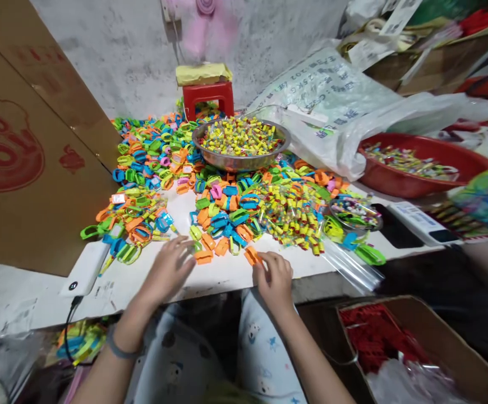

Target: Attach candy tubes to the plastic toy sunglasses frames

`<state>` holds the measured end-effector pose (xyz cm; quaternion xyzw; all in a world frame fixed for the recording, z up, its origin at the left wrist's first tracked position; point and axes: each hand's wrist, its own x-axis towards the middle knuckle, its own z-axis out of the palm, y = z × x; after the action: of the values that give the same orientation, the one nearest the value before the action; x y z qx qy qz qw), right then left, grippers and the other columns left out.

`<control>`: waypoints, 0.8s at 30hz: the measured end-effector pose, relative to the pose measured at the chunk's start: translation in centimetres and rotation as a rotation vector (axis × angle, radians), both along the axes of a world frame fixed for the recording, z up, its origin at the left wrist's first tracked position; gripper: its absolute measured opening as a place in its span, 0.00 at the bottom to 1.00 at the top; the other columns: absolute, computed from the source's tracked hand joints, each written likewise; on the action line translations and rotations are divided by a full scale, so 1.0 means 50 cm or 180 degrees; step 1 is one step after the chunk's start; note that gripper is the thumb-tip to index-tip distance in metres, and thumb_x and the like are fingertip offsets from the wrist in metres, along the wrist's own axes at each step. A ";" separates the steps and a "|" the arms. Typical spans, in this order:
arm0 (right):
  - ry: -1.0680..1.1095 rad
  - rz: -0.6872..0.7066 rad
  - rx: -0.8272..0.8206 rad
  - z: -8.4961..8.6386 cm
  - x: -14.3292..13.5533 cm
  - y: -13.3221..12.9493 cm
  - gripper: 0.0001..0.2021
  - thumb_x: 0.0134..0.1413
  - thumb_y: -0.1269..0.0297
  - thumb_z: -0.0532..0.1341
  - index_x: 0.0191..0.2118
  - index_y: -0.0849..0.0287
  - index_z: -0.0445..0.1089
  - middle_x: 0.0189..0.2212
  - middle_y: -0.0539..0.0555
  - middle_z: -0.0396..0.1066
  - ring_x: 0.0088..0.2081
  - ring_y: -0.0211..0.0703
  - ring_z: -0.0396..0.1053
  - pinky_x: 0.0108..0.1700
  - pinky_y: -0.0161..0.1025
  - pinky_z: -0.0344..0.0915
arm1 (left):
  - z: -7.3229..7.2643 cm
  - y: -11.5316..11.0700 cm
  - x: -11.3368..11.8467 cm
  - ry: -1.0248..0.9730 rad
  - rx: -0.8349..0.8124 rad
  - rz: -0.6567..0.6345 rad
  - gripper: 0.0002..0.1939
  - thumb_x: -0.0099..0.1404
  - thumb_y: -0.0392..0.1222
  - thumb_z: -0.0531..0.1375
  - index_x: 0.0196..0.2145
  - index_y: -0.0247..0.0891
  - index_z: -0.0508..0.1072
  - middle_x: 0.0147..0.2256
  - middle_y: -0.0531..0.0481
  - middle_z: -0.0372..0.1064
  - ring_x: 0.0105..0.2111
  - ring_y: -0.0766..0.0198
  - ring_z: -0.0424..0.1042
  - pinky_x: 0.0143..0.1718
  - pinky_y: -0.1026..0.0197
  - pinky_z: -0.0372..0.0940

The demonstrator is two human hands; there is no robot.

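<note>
My right hand (275, 278) pinches a small orange plastic toy watch (252, 256) between thumb and fingers near the table's front edge. My left hand (169, 270) hovers above the white tabletop (216, 276), its fingers apart and slightly curled, holding nothing. Just beyond both hands spreads a heap of toy watches (222, 221) in blue, orange and green. A loose pile of small yellow-and-red pieces (290, 216) lies right of the heap. To the left is another cluster of toy watches (137, 224) mixed with thin yellow pieces.
A metal bowl (240, 161) of yellow pieces stands behind, before a red stool (208, 96). At left are a cardboard box (37, 140) and white power bank (86, 269). A red basin (420, 185), dark phone (397, 227) and clear plastic sleeves (349, 264) lie right.
</note>
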<state>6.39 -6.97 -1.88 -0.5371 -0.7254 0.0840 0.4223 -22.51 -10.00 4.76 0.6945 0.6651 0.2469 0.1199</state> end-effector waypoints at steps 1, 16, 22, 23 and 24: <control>-0.0155 -0.0026 -0.0111 0.000 0.003 0.003 0.13 0.63 0.62 0.54 0.48 0.56 0.70 0.43 0.58 0.71 0.45 0.51 0.65 0.45 0.46 0.57 | -0.025 -0.006 0.033 -0.0021 -0.0029 0.0070 0.19 0.66 0.47 0.57 0.53 0.43 0.72 0.55 0.43 0.67 0.56 0.48 0.65 0.59 0.46 0.59; -0.1918 -0.0097 -0.0373 0.052 0.015 0.120 0.13 0.62 0.65 0.55 0.50 0.51 0.72 0.50 0.60 0.67 0.46 0.57 0.61 0.43 0.49 0.52 | -0.127 -0.023 0.146 -0.1037 0.1060 0.0883 0.05 0.62 0.42 0.60 0.36 0.41 0.75 0.48 0.40 0.67 0.52 0.48 0.67 0.55 0.44 0.60; -0.2160 0.0003 -0.0298 0.039 0.000 0.126 0.10 0.64 0.61 0.55 0.44 0.56 0.71 0.46 0.61 0.68 0.46 0.55 0.61 0.45 0.48 0.52 | -0.125 -0.047 0.184 -0.2417 0.0715 0.0201 0.03 0.63 0.42 0.59 0.32 0.42 0.70 0.48 0.42 0.72 0.53 0.52 0.69 0.56 0.47 0.63; -0.2147 0.0009 -0.0303 0.036 0.000 0.125 0.10 0.65 0.61 0.54 0.45 0.56 0.71 0.47 0.61 0.69 0.46 0.55 0.61 0.46 0.49 0.51 | -0.131 -0.047 0.184 -0.2660 0.0590 0.0278 0.04 0.63 0.43 0.60 0.32 0.42 0.69 0.47 0.42 0.72 0.52 0.52 0.70 0.55 0.48 0.64; -0.2150 0.0021 -0.0323 0.033 0.000 0.125 0.10 0.65 0.61 0.54 0.46 0.57 0.70 0.48 0.61 0.69 0.46 0.55 0.61 0.46 0.49 0.51 | -0.138 -0.047 0.183 -0.2914 0.0471 0.0375 0.06 0.61 0.43 0.62 0.33 0.41 0.68 0.46 0.42 0.72 0.51 0.53 0.71 0.53 0.49 0.66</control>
<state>6.38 -0.74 -0.22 -0.5524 -0.8209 -0.0613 0.1307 -13.35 -12.33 -2.14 0.4818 0.5626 0.5811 0.3370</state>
